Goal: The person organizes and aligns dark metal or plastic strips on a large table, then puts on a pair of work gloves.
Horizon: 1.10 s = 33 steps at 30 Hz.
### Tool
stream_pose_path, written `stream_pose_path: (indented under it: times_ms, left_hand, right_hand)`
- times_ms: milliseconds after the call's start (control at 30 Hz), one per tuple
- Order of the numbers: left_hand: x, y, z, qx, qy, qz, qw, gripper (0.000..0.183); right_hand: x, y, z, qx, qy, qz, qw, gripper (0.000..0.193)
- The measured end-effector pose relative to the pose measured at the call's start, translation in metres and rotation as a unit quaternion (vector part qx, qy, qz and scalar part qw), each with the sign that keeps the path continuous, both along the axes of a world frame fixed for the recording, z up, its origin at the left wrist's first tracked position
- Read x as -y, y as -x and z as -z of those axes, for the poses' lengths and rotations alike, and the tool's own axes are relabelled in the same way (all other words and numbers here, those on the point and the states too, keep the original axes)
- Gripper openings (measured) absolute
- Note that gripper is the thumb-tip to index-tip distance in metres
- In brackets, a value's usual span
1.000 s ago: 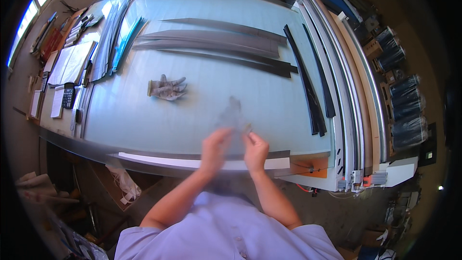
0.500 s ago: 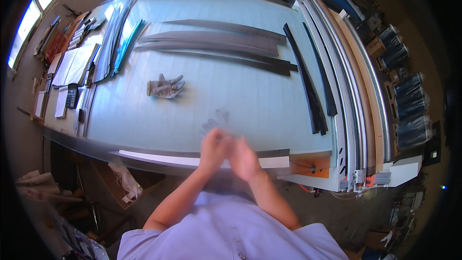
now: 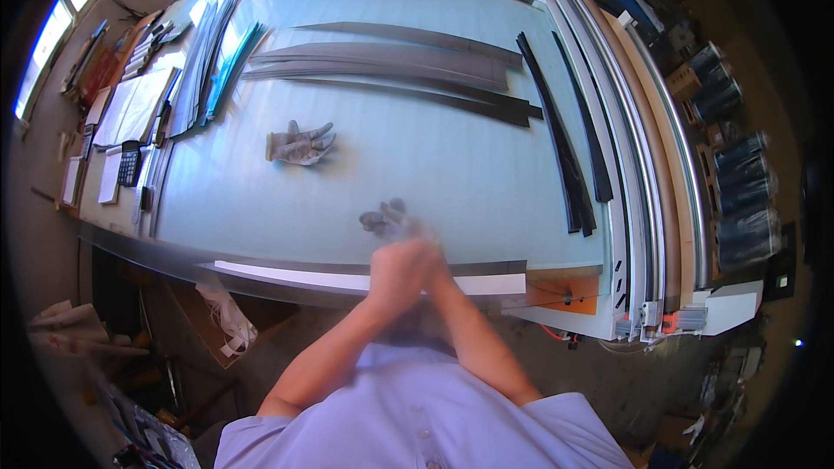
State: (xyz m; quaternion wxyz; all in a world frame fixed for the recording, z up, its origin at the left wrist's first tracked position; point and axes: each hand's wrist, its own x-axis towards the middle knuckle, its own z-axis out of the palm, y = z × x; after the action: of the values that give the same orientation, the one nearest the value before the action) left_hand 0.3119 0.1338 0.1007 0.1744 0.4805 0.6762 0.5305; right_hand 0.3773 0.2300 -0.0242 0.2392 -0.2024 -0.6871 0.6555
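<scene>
My left hand [image 3: 395, 276] and my right hand [image 3: 437, 267] are pressed together just above the front edge of the pale blue table [image 3: 452, 174]. Both grip a grey work glove [image 3: 388, 219]. Its fingers stick up beyond my hands and are blurred, so I cannot tell which hand it goes over. A second grey glove [image 3: 300, 143] lies flat on the table, further back and to the left, well apart from my hands.
Long dark grey strips [image 3: 391, 65] lie across the far table. Black strips [image 3: 565, 148] and long metal profiles [image 3: 638, 165] run along the right side. Papers and a calculator [image 3: 129, 162] sit at left. A white strip [image 3: 304, 278] and an orange piece [image 3: 565, 293] line the front edge.
My hands were apart a second ago with the glove stretched between them. They have come together and now clasp over the glove. The other glove has not moved.
</scene>
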Motion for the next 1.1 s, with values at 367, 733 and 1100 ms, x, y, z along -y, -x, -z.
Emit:
stream_pose_path:
  times_ms: [367, 733, 1100]
  left_hand:
    - [0.011, -0.006, -0.024, 0.104, -0.04, -0.051, 0.992, 0.007]
    - [0.001, 0.019, -0.003, -0.031, -0.023, -0.034, 0.999, 0.005]
    - [-0.009, 0.094, 0.041, 0.454, -0.047, -0.128, 0.88, 0.016]
  right_hand:
    - [-0.016, 0.066, -0.097, -0.135, 0.228, -0.005, 0.964, 0.062]
    - [-0.034, 0.102, -0.048, 0.131, -0.424, -0.009, 0.896, 0.072]
    - [-0.016, 0.125, -0.066, 0.371, -0.528, -0.043, 0.762, 0.059]
